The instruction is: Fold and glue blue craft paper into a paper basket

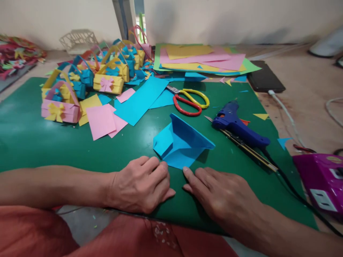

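Left of the dark-blue plastic glue gun (238, 125) lies a bright-blue folded paper (180, 157), sharply creased, its raised flap (187, 134) shading a hollow. Nearer the person than the gun, the curled left hand (146, 185) hides its grip; the right hand (222, 196) has forefinger and thumb apart.

Folded paper (183, 137) blue; mat (66, 142) green; scissor handles (200, 107) red and yellow.
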{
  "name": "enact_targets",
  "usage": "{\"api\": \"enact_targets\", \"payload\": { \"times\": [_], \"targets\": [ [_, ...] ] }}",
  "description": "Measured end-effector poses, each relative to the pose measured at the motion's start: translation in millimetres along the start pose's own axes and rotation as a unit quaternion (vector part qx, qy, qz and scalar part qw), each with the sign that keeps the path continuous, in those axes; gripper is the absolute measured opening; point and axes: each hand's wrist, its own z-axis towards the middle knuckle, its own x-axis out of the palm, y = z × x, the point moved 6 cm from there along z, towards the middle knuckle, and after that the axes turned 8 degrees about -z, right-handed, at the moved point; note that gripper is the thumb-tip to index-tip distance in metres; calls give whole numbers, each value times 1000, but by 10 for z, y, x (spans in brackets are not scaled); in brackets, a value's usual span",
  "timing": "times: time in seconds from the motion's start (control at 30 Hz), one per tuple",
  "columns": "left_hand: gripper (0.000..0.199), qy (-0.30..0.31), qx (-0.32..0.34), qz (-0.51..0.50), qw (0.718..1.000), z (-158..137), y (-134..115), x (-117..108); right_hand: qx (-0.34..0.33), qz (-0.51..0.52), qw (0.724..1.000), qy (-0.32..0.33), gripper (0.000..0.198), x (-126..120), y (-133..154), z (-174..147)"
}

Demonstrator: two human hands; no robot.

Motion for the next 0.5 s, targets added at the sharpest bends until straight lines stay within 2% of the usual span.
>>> {"api": "enact_targets", "payload": {
  "times": [0.13, 0.3, 0.5],
  "targets": [
    [31, -33, -69, 79, 994, -193, 276, -117, -2, 15, 1000, -21, 24, 7, -17, 7],
    [47, 56, -155, 10, 986, -391, 591, -13, -12, 23, 999, -19, 20, 27, -18, 2],
    [48, 115, -150, -40, 981, -397, 621, 106, -10, 33, 999, 5, 22, 16, -26, 23]
  ]
}}
